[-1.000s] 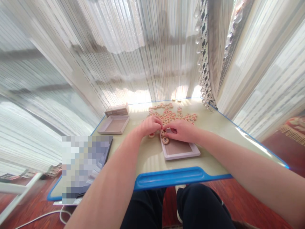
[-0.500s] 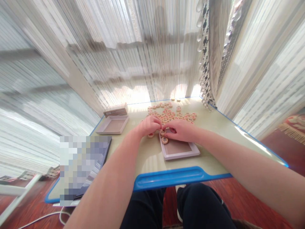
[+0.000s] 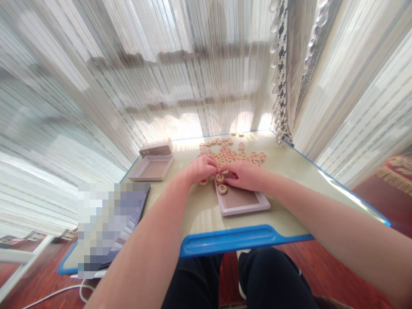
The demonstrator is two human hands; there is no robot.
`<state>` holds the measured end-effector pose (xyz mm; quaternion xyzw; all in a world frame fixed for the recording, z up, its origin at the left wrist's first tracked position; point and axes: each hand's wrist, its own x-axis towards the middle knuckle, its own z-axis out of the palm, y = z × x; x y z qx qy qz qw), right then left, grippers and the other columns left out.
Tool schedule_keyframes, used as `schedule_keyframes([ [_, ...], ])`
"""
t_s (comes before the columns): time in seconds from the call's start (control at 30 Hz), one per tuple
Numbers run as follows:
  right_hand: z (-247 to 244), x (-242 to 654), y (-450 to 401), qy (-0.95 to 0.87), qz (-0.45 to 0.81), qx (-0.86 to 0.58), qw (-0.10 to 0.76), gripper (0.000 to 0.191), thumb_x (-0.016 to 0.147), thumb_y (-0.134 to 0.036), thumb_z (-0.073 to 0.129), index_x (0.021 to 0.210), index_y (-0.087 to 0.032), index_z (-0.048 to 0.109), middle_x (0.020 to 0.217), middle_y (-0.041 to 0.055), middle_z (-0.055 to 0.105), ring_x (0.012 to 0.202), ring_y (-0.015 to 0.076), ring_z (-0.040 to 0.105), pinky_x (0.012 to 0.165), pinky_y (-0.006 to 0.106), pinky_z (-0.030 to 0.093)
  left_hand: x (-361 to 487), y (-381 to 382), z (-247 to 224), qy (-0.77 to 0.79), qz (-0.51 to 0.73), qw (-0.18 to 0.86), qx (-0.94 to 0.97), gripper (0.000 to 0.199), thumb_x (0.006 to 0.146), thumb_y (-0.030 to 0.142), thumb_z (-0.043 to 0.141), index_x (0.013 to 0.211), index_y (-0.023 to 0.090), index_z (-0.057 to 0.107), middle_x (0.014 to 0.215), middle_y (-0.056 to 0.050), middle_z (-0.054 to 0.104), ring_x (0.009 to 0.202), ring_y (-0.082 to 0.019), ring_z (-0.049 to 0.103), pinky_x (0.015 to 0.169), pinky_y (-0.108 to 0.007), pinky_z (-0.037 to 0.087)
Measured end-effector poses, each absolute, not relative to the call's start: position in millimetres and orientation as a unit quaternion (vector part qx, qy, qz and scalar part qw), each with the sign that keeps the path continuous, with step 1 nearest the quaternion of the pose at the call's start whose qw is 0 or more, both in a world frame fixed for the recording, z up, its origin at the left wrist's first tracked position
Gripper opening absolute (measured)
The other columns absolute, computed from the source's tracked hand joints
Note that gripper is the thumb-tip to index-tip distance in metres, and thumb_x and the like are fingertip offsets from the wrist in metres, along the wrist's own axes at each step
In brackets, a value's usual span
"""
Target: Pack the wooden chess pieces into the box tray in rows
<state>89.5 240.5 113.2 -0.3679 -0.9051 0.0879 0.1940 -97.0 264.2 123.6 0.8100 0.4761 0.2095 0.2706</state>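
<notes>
From here, the left hand (image 3: 204, 168) curls near the far-left corner of the box (image 3: 246, 210); I can't tell whether its grip has anything. Two discs (image 3: 222, 189) sit along the box's left wall, best nudged snug together, while the right hand (image 3: 246, 175) is beside them, its grip equally unclear.

At mid-frame, a person's right hand (image 3: 245, 175) hangs over a shallow box (image 3: 246, 210), left hand (image 3: 203, 168) alongside, near xiangqi pieces (image 3: 222, 189).
</notes>
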Motion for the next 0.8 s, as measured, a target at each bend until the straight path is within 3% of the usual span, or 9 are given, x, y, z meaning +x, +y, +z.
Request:
schedule_keyframes([
  [0.37, 117.2, 90.0, 236.8, -0.907, 0.09, -0.363, 0.192, 0.029, 0.073, -0.02, 0.052, 0.101, -0.022, 0.061, 0.07, 0.0007, 0.059, 0.063, 0.0137, 0.049, 0.059, 0.023, 0.031, -97.5, 263.9, 123.4, 0.481, 0.204, 0.27, 0.808, 0.02, 0.057, 0.02, 0.045, 0.059, 0.015, 0.064, 0.083, -0.003, 0.06, 0.077, -0.014, 0.054, 0.071, -0.02, 0.047],
  [0.8, 119.1, 90.2, 236.2, -0.907, 0.109, -0.36, 0.19, 0.024, 0.077, -0.034, 0.053, 0.097, -0.024, 0.062, 0.071, -0.0003, 0.06, 0.06, 0.0119, 0.048, 0.056, 0.022, 0.029, -94.3, 260.4, 127.4, 0.486, 0.203, 0.269, 0.806, 0.019, 0.056, 0.019, 0.046, 0.057, 0.015, 0.064, 0.082, -0.003, 0.061, 0.077, -0.015, 0.054, 0.075, -0.022, 0.046],
])
